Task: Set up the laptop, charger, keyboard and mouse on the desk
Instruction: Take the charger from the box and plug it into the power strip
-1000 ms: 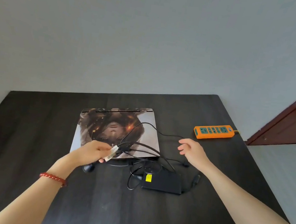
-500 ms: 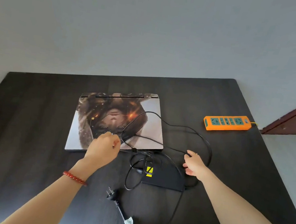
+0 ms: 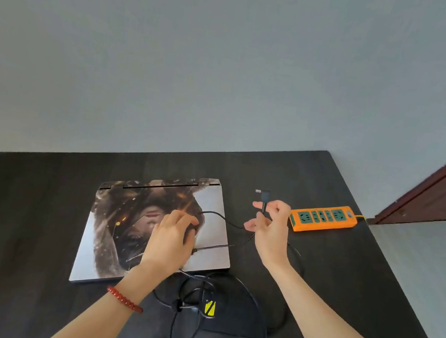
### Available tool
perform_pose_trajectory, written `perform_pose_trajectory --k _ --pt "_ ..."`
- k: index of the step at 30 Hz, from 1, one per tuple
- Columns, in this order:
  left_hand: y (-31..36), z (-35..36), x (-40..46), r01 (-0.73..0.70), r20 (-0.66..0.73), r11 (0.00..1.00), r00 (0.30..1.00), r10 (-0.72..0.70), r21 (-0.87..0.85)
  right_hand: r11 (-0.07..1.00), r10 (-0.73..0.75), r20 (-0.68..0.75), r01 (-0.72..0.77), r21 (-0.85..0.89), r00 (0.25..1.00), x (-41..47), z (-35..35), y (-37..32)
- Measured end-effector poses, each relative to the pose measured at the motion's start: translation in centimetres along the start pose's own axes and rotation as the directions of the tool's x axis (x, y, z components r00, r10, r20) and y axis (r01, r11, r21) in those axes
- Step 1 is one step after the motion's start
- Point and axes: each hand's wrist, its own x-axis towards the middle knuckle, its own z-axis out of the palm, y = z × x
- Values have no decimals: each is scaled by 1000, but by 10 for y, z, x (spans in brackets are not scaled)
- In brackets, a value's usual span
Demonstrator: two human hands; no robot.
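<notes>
- A closed laptop with a printed picture on its lid lies toward the left half of the dark wooden tabletop, its hinge toward the far edge.
- The left hand is cupped over a small dark object on the lid, possibly the mouse; what is gripped cannot be told for certain.
- Thin black cables are draped across the lid; if the lid were lifted now, they could be dragged or snagged.
- The black charger brick with a yellow label sits near the front edge amid looped cord, which may tangle when pulled.
- The right hand pinches a black angled plug, raised above the tabletop.
- An orange power strip lies by the right edge.
- A plain grey wall and a brown door are seen behind.
</notes>
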Motion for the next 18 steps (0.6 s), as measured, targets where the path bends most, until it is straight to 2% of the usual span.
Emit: perform_pose_trajectory --k 4,8,11,13,18 --pt "4 -24 40 -48 -69 999 996 48 7 977 -163 86 173 -127 983 40 17 -51" --pt "-15 -47 81 -15 -106 997 994 23 75 900 -239 284 322 -294 928 86 48 -81" --pt "-47 -51 106 74 -44 985 997 -68 155 768 -224 399 413 -489 889 117 72 -76" --pt "-75 -42 119 143 46 966 987 -156 215 677 -180 459 448 -584 870 131 86 -63" --pt "-137 7 154 230 237 911 917 -321 343 535 -132 499 485 -692 857 159 119 -15"
